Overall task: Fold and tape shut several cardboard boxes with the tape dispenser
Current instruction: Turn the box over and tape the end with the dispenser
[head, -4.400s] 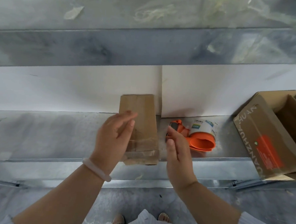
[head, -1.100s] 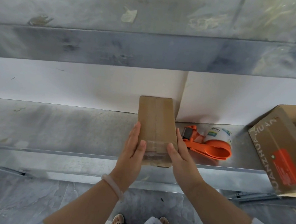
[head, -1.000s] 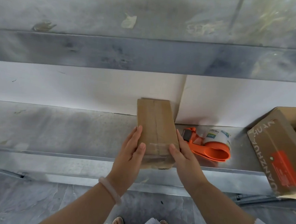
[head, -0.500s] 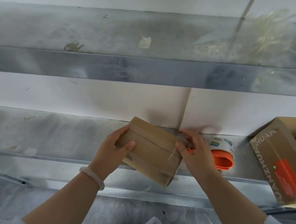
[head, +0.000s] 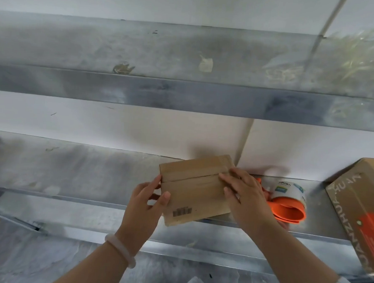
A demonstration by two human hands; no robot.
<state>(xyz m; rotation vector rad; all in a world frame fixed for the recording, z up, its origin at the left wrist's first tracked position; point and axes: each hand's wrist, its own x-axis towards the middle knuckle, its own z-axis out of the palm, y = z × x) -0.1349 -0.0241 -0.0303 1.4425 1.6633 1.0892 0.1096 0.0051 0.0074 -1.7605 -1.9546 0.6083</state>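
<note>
Box: small brown cardboard box (head: 195, 190), closed, tilted over grey metal shelf's (head: 70, 171) near edge.
Grip: left hand (head: 147, 201) clamps its left edge; right hand (head: 245, 196) clasps its right end.
Right: orange tape dispenser (head: 287, 209) partly behind right hand; large brown printed carton (head: 357, 208) beyond, contents hidden.

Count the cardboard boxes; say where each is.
2. A small box held by left hand and right hand; a larger printed box at far right, cut off; others may be hidden.

Left hand (head: 145, 202) and right hand (head: 246, 195) hold cardboard box (head: 194, 185).
</note>
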